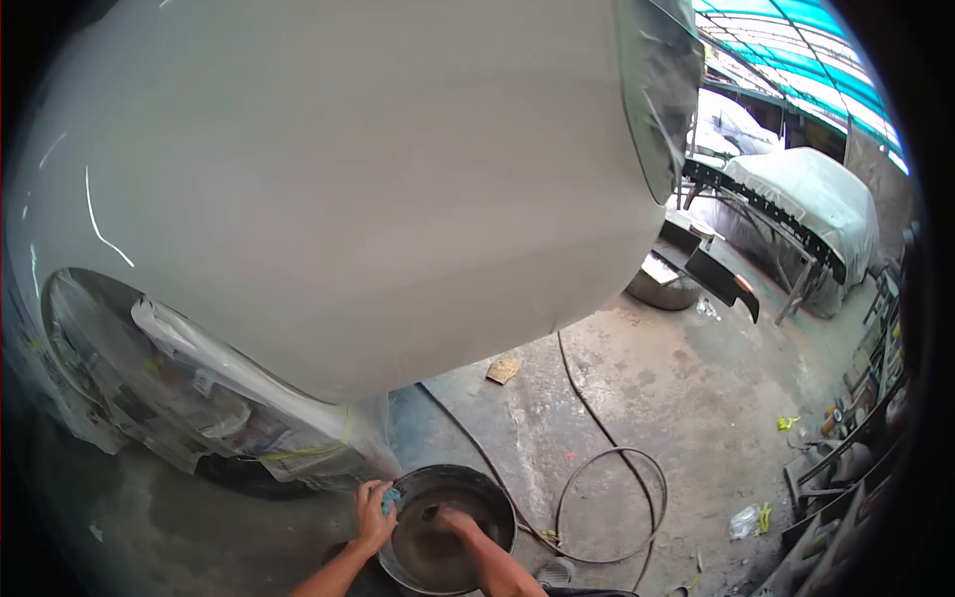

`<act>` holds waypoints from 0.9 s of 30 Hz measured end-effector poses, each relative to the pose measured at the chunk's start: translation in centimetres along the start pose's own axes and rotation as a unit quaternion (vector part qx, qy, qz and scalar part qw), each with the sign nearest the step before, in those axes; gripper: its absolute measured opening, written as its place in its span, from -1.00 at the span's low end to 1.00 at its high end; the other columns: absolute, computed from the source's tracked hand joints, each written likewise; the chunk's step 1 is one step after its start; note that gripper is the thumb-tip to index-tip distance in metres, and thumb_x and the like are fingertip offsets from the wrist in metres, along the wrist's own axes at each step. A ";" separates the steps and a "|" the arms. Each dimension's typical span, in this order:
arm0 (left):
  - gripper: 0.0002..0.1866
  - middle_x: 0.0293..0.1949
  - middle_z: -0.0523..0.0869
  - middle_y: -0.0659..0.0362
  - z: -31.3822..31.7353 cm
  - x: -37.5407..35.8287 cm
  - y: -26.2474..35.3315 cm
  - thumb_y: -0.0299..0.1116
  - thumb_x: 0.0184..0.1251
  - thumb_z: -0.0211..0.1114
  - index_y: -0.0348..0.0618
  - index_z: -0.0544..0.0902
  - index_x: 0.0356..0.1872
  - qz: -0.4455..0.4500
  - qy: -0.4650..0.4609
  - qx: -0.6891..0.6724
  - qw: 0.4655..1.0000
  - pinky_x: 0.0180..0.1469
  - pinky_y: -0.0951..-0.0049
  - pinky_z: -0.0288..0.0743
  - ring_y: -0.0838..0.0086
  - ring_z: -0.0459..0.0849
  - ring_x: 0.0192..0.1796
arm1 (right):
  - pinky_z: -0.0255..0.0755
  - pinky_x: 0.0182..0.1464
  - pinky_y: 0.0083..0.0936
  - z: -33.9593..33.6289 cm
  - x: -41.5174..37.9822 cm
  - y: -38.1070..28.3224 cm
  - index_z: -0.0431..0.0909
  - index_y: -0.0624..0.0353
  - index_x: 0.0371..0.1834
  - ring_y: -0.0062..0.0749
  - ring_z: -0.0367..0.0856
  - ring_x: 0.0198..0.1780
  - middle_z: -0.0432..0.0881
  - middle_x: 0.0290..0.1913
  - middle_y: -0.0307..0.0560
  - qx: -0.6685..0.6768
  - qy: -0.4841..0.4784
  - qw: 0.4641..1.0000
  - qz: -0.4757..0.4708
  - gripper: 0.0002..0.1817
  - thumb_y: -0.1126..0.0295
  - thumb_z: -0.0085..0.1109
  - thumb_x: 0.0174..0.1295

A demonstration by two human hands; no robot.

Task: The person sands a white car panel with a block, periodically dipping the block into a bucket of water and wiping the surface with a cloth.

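A round black tub [505, 485] of murky water stands on the floor at the bottom of the view. My left hand [373, 515] is at its left rim, fingers closed on a crumpled blue-green cloth [391, 499]. Inside the tub, my right hand [457, 520] reaches over the water with its fingers closed around a small dark piece [431, 513]. Its kind is not clear. Above both hands looms a large grey-primed car body panel [398, 189].
Masking film [219, 408] covers the car's wheel area on the left. A hose [587, 398] runs and coils across the concrete floor [716, 388]. A black part lies on a drum [665, 289]. Covered car [816, 189] and assorted parts line the right side.
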State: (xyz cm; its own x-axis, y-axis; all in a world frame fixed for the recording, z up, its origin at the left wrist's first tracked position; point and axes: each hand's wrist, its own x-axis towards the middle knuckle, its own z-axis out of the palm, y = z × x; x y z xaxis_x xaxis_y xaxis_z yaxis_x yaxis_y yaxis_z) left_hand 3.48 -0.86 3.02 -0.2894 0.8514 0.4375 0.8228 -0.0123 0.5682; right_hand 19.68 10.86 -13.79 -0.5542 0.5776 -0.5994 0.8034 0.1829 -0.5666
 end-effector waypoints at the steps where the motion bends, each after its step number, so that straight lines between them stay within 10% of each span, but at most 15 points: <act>1: -0.54 0.23 0.57 -0.07 0.2 0.2 0.0 -0.53 0.22 0.42 -0.11 0.71 0.20 -0.008 0.005 -0.006 1.000 0.32 -0.01 0.46 -0.09 0.55 0.26 | 0.50 0.40 0.03 0.9 0.6 0.2 0.18 0.19 0.71 0.27 0.65 0.36 0.62 0.34 0.44 0.007 0.010 1.000 0.010 -0.25 0.02 -0.19 0.53; 8: -0.52 0.23 0.58 0.04 0.6 -0.2 -0.3 -0.46 0.13 0.48 0.01 0.73 0.15 -0.026 0.005 0.020 0.999 0.30 -0.01 0.50 -0.05 0.57 0.24 | 0.66 -0.16 0.21 11.3 2.2 3.9 0.15 0.03 0.73 0.29 0.76 -0.13 0.64 -0.11 0.42 -0.114 0.354 0.917 -0.148 -0.16 0.11 0.14 0.39; 20: -0.60 0.19 0.60 0.00 -0.3 0.3 1.2 -0.51 0.18 0.45 -0.02 0.74 0.08 -0.050 0.020 -0.022 0.998 0.26 -0.02 0.51 -0.07 0.58 0.20 | 0.58 0.26 0.00 8.6 6.1 6.1 0.33 0.14 0.57 0.21 0.74 0.22 0.74 0.18 0.35 -0.071 0.005 0.988 -0.135 -0.16 -0.03 0.28 0.27; 27: -0.43 0.23 0.54 -0.02 0.2 -0.1 -0.2 -0.54 0.00 0.55 0.00 0.69 0.14 -0.037 0.014 -0.049 0.998 0.30 -0.03 0.45 -0.09 0.53 0.24 | 0.59 0.22 -0.06 -6.9 -11.8 -5.6 0.33 0.09 0.58 0.13 0.72 0.25 0.72 0.20 0.34 -0.126 -0.045 0.986 -0.102 -0.09 -0.08 0.41 0.22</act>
State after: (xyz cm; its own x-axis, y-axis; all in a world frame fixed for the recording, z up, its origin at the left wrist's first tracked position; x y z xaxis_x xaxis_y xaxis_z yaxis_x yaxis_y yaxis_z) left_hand 3.47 -0.81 2.73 -0.3620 0.8368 0.4107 0.7471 -0.0031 0.6648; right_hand 23.27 8.53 0.37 -0.7171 0.4372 -0.5427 0.6962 0.4859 -0.5285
